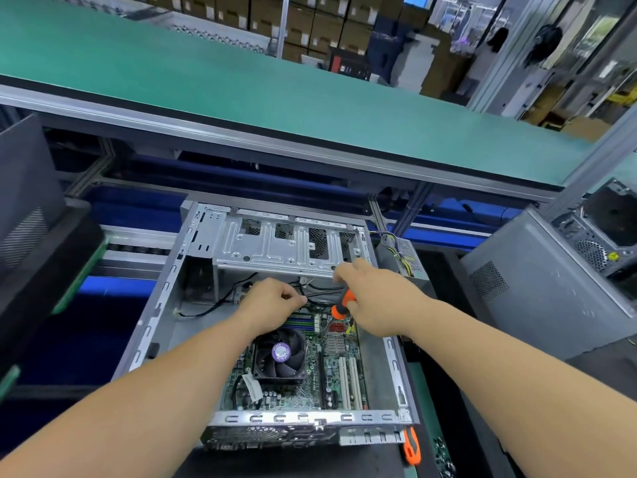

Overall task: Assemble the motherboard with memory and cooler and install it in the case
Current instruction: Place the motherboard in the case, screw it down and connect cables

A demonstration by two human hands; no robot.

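The right hand (370, 298) has its fingers (344, 270) curled round the orange-and-black handle of a screwdriver (342, 305), tilted down toward the far edge of the motherboard (310, 370); the left hand (272, 305) pinches a thin black cable (320, 296) between thumb and forefinger just beside it; more black cables loop under the perforated steel drive cage (275, 246), crowding the space where both hands work; the green motherboard lies flat inside the open grey metal case (165, 298), its black finned cooler (279, 353) with a round purple-labelled fan nearest the left wrist, blue and green memory slots (303, 322) half hidden by that hand; a second orange-handled tool (412, 446) lies on the desk by the case's near right corner; a power supply (405, 257) with coloured wires stands just right of the case; a green conveyor belt (241, 84) runs beyond.
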